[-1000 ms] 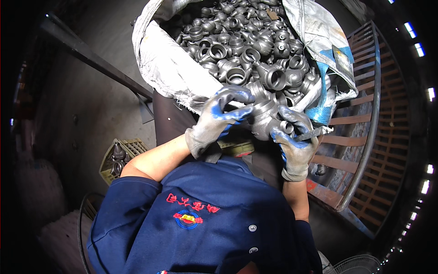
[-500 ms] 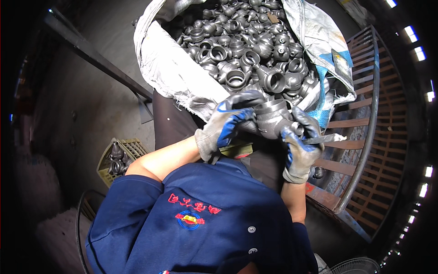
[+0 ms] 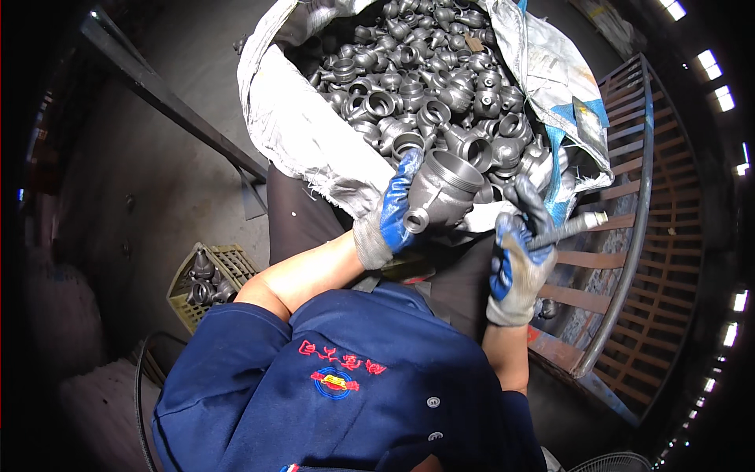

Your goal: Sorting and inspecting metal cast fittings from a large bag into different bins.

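Note:
My left hand (image 3: 385,219), in a grey glove with blue coating, grips a dark grey metal valve body (image 3: 440,195) from its left side. The wide threaded mouth of the casting faces up and right, and a small round port points toward me. My right hand (image 3: 519,263), gloved alike, is closed round a slim dark rod-shaped tool (image 3: 568,229) with a pale end sticking out to the right. A gap separates the tool from the valve body. Just beyond both hands, a large white woven bag (image 3: 291,118) holds many similar castings (image 3: 409,94).
On the right stands a metal rack (image 3: 629,212) with slats. A yellowish plastic crate (image 3: 182,287) with several castings sits on the floor at left. A dark steel beam (image 3: 173,98) slants across the upper left. Part of a fan (image 3: 613,462) shows at the lower right.
The valve body has been turned and shifted slightly left in my left hand, its mouth now more visible. My right hand has drawn away from it, the tool tilting upward.

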Tool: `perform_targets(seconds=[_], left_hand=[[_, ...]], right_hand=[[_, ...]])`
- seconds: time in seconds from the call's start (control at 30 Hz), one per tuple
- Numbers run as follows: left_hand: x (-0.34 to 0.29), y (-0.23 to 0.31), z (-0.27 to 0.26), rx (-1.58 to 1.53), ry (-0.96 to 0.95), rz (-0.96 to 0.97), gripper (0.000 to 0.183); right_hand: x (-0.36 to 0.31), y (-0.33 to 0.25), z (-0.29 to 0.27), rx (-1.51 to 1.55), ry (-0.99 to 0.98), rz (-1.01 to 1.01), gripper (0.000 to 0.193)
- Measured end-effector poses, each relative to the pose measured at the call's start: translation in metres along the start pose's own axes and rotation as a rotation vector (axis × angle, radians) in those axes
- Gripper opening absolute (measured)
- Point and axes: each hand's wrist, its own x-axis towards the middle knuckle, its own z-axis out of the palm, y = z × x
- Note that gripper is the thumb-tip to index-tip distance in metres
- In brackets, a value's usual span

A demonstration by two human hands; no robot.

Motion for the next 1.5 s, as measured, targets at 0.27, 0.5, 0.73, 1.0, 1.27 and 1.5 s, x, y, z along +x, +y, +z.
perform_targets(seconds=[0.27,0.5,0.73,1.0,1.27,1.5], left_hand=[[-0.004,-0.005,0.010,0.029,0.094,0.008,0.051],[0.011,-0.017,-0.040,-0.478,-0.122,-0.204,0.063],[0.012,-0.014,-0.041,-0.461,-0.202,-0.282,0.066],[0.004,0.004,-0.008,-0.119,0.097,0.006,0.049],[0.012,-0.022,-0.033,-0.118,0.173,0.150,0.037],[0.024,-0.020,-0.069,0.016,0.200,0.265,0.032]], right_hand=[[0.002,0.012,0.023,-0.254,-0.001,0.218,0.073],[0.007,0.035,-0.012,0.006,0.058,0.321,0.041],[-0.003,0.010,0.001,-0.174,-0.020,0.266,0.042],[-0.017,-0.005,-0.003,-0.191,-0.080,0.385,0.042],[-0.026,0.022,0.013,-0.610,-0.123,-0.026,0.044],[-0.026,0.029,-0.001,-0.432,-0.029,0.068,0.038]])
